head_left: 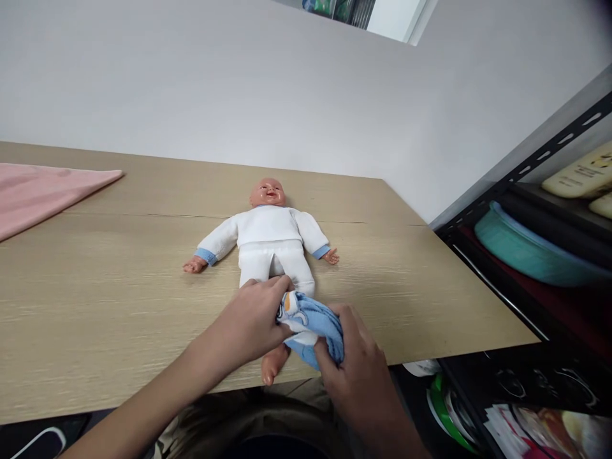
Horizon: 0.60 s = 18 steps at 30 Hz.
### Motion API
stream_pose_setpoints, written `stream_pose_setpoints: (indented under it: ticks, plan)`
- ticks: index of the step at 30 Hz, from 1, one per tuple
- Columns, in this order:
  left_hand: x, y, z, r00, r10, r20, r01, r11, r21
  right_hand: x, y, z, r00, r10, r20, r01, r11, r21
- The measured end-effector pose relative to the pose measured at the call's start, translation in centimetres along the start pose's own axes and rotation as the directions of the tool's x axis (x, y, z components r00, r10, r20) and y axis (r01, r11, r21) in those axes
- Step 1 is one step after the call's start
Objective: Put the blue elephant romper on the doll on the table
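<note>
A baby doll [270, 223] lies on its back on the wooden table [119, 306], its head toward the wall. It wears a white long-sleeved top with blue cuffs and white bottoms. Over its lower legs is a bunched blue doll garment [313, 319] with a white and orange print. My left hand [262, 312] pinches the garment's left edge beside the doll's leg. Around its right side close the fingers and thumb of my right hand [354, 357]. One bare doll foot [274, 366] shows below my left hand; the other is hidden by the cloth.
A pink cloth [43, 194] lies at the table's far left. Dark metal shelving [521, 172] stands at the right, with a teal basin [526, 245] and a pale yellow bottle [578, 175]. A wall runs behind the table, whose front edge is close to my body.
</note>
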<state>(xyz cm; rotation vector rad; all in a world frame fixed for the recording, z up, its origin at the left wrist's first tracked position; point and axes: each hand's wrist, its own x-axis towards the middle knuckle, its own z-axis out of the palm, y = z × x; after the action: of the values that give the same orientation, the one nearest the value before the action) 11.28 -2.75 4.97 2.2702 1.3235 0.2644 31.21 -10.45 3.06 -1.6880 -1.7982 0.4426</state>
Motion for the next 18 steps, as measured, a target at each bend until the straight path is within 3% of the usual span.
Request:
stream_pose_setpoints:
  ticks: [5, 9, 12, 15, 18]
  plan:
    - [0.4, 1.2, 1.2, 0.995, -0.056, 0.088, 0.030, 0.962, 0.270, -1.8, 1.0, 1.5, 0.988, 0.117, 0.101, -0.106, 0.989, -0.107]
    - [0.6, 1.0, 2.0, 0.993, -0.020, 0.113, -0.018, 0.944, 0.328, -2.5, 2.7, 3.2, 0.985, 0.132, -0.114, -0.145, 0.982, -0.121]
    - [0.7, 0.5, 2.2, 0.991, 0.004, 0.131, -0.039, 0.963, 0.268, -3.3, 3.9, 4.2, 0.973, 0.150, -0.173, -0.149, 0.989, 0.020]
    - [0.6, 0.1, 2.3, 0.994, -0.003, 0.105, -0.013, 0.989, 0.147, -3.8, 4.5, 4.9, 0.962, 0.265, -0.067, -0.242, 0.940, 0.240]
    - [0.3, -0.5, 2.3, 0.999, -0.028, 0.032, 0.027, 0.999, 0.022, -3.6, 4.7, 5.5, 0.952, 0.305, -0.008, -0.270, 0.853, 0.447]
